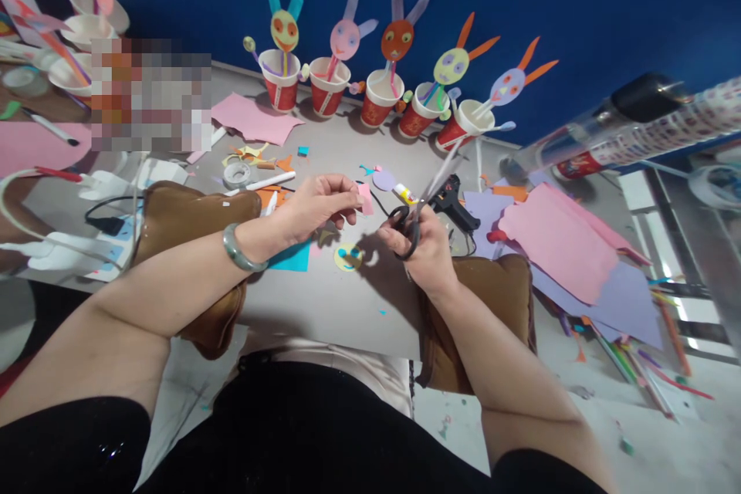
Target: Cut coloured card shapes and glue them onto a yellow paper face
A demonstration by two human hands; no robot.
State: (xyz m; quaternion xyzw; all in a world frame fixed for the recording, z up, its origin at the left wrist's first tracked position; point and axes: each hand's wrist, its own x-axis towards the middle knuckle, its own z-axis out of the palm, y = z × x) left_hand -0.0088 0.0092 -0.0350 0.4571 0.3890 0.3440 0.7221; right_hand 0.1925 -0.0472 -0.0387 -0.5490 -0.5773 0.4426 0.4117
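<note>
Between the fingertips of my left hand (324,210) is a small piece of pink paper (365,199). A pair of scissors (412,225) with dark handles is in my right hand (427,251), its blades pointing up and away from me, apart from the pink piece. On the table below and between my hands lies a yellow paper disc (348,256) with blue eyes and a blue mouth, partly in shadow. A blue paper sheet (291,256) lies under my left wrist. Just past the scissors are a glue stick (404,193) and a black glue gun (457,204).
Along the blue wall stand several red paper cups (328,93) with paper rabbit faces. Pink sheets (559,235) and purple sheets (628,301) lie at right. Brown cushions (200,204) support the table's near edge. A power strip (109,253) with cables and a tape roll (237,173) are left.
</note>
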